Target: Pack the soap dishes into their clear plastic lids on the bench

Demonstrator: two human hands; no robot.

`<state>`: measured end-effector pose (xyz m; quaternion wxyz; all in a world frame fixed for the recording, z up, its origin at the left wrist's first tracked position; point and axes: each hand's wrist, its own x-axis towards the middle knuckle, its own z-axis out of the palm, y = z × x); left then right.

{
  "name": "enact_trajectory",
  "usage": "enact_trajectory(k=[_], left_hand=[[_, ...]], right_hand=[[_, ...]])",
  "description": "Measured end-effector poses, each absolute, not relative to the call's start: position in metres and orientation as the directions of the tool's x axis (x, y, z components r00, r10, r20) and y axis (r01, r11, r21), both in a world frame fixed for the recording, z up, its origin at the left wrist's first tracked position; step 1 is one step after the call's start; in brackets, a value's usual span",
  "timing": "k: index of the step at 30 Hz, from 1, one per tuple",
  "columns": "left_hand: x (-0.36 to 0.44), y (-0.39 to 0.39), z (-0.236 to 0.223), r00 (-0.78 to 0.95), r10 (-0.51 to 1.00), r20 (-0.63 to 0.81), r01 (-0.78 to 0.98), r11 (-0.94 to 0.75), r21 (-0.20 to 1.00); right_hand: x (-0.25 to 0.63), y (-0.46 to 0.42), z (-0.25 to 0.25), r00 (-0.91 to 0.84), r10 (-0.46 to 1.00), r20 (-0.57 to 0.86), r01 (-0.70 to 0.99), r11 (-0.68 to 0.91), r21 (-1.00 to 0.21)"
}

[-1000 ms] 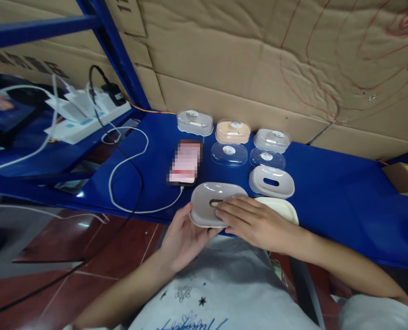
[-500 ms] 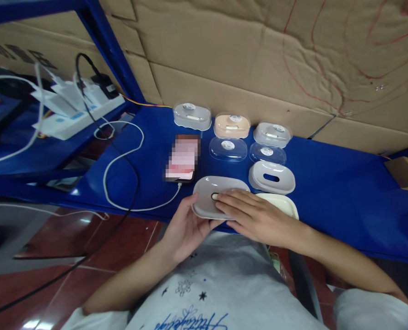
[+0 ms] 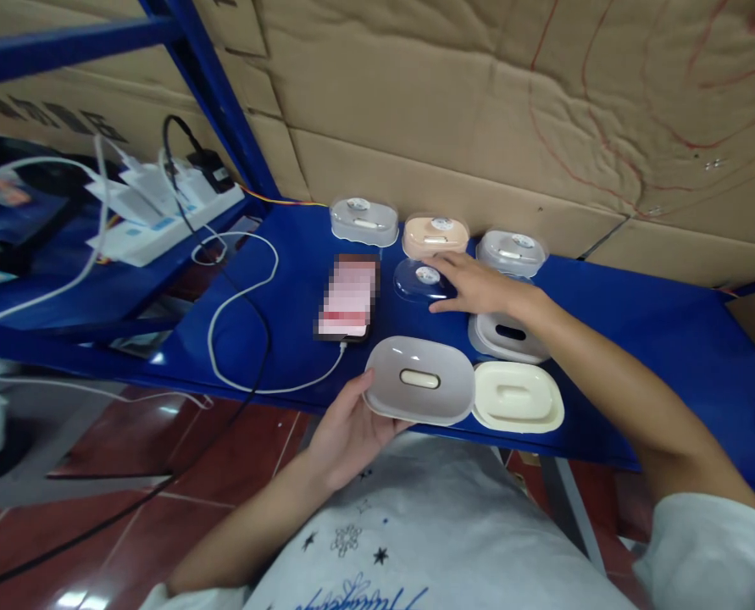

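My left hand [image 3: 355, 432] grips a grey oval soap dish [image 3: 390, 385] from its left side and underneath. A cream bar sits in the slot in the middle of this dish. My right hand [image 3: 479, 284] is spread over a clear oval lid [image 3: 408, 284] with a round sticker, thumb and fingers apart at its right side. Whether they touch the lid I cannot tell. Under my right forearm lies another grey dish [image 3: 488, 335] with an open slot, partly hidden. A cream oval tray [image 3: 510, 398] with a raised middle lies beside the held dish.
Along the cardboard wall stand a lidded grey box [image 3: 364, 224], a peach one [image 3: 428, 233] and another grey one [image 3: 510, 254]. A phone [image 3: 350, 296] on a white cable [image 3: 275, 390] lies to the left. Beyond it is a power strip [image 3: 154, 237] with plugs and cords.
My right hand has left the grey soap dish and moved forward to the clear lid. The cream bar and cream tray show fully. My left hand still holds the dish.
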<state>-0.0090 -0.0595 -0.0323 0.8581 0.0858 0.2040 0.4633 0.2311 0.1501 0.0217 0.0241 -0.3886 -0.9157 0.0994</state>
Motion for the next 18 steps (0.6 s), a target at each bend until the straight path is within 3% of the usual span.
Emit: enact_trajectory(k=[8, 14, 18], left_hand=[[-0.008, -0.058, -0.035, 0.511, 0.829, -0.226, -0.773, 0.558, 0.301], [-0.004, -0.058, -0.036, 0.51, 0.847, -0.149, -0.773, 0.528, 0.352], [-0.002, -0.058, -0.038, 0.498, 0.859, -0.12, -0.764, 0.5, 0.409]], right_hand=[[0.248, 0.082, 0.059, -0.644, 0.755, 0.127, 0.621, 0.612, -0.489], [0.239, 0.013, 0.062, -0.759, 0.637, 0.135, 0.545, 0.735, -0.403], [0.234, -0.003, 0.046, -0.746, 0.653, 0.127, 0.57, 0.726, -0.386]])
